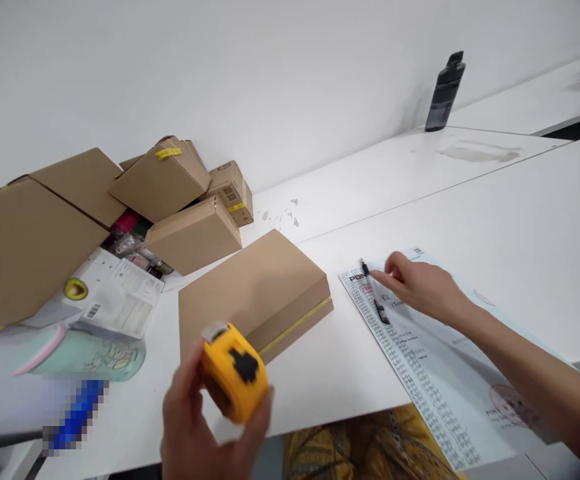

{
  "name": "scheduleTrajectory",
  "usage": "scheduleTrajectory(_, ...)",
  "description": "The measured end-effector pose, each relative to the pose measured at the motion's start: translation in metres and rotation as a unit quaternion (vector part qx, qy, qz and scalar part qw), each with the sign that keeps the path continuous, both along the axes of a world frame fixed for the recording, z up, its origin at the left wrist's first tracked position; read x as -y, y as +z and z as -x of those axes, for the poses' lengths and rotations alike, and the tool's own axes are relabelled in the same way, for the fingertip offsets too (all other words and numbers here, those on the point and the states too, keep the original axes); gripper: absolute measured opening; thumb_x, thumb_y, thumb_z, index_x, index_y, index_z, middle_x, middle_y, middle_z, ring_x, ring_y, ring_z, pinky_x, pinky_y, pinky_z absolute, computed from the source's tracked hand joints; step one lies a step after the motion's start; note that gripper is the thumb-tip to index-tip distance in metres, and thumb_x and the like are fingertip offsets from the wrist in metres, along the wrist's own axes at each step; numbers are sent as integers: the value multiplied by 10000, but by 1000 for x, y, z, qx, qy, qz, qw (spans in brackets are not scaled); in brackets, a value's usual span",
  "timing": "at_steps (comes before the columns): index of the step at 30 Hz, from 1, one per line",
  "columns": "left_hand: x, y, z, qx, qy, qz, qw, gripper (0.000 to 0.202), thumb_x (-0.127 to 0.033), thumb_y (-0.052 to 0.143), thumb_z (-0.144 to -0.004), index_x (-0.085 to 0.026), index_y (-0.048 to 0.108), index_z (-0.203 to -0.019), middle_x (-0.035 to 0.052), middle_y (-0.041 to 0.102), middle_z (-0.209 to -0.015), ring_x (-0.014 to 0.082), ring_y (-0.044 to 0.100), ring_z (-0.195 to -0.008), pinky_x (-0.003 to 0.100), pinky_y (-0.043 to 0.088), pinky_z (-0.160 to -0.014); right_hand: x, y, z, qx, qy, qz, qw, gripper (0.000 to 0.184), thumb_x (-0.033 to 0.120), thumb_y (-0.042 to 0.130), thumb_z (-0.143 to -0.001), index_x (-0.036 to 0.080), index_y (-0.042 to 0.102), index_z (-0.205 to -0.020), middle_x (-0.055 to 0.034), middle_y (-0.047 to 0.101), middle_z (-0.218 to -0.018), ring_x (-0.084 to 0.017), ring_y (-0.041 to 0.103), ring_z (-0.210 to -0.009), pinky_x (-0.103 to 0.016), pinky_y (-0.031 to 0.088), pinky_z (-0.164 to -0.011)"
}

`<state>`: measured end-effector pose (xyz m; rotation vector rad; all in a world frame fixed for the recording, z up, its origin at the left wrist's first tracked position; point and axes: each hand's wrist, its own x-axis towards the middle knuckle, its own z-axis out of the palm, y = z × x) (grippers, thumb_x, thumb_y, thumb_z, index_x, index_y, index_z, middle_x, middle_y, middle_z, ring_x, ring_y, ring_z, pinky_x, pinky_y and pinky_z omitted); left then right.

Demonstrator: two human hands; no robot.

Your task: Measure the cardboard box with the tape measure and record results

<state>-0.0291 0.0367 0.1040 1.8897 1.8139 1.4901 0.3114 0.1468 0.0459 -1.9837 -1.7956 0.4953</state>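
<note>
My left hand [205,427] is closed round a yellow tape measure [235,371], held just above the table's near edge. Right behind it lies a flat cardboard box [255,287] sealed with yellow tape. My right hand [420,287] reaches out over a printed sheet [435,373] and its fingers pinch a black pen [374,293], whose tip rests on the paper near the sheet's top left corner.
Several cardboard boxes [165,177] are piled at the back left against the wall, with printed packaging [120,293] and a pale green bottle [87,353] in front of them. A dark bottle [445,90] stands far right on the white table [495,220].
</note>
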Motion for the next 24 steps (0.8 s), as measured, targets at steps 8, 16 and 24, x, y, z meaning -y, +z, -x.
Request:
scheduleTrajectory(8,-77,1,13,-289,41,-60,954,554,-436,627,-911,-173,563,-1394,162,641,-1344,331,634,-1195,430,530,-976,-48,-29,12,-32,115,57,991,244,295,509,-899,219,623,-1101,-53,711,-722,-245,664,-692,-346,444,-607)
scheduleTrajectory(16,-103,2,6,-307,73,-143,938,588,-326,666,-922,-167,475,-1455,215,582,-1404,432,546,-1305,631,476,-1039,-40,-21,-41,-576,60,33,815,409,459,793,-763,252,735,-1111,-97,774,-1146,-304,694,-1115,-453,512,-1018)
scheduleTrajectory(24,-79,-78,-133,-310,-357,-57,880,460,-388,520,-991,-63,576,-1311,170,672,-1346,295,581,-1322,413,504,-1116,-33,-54,-14,-533,6,-8,846,458,683,535,-928,245,654,-866,18,618,-574,-157,556,-599,-312,454,-631)
